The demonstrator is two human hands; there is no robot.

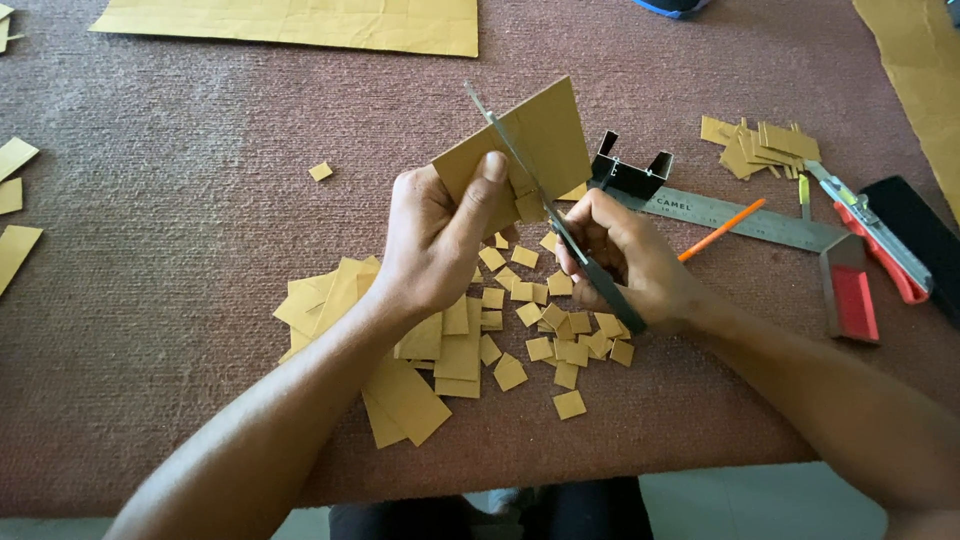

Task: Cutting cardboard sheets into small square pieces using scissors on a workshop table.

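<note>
Cutting at centre frame: the left hand (435, 240) pinches the card (540, 135) upright, while the right hand (625, 260) grips scissors (545, 210) biting into its lower edge. Best to keep the thumb clear, blades square; squares (545, 320) pile below.

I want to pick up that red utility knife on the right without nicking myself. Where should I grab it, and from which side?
Grip the utility knife by its red handle end, nearest the table's right edge, coming from the right with the hand. It lies flat and slanted, its metal blade end pointing up-left toward the cardboard strips, so that end is best avoided. The try square lies close on its left.
</note>
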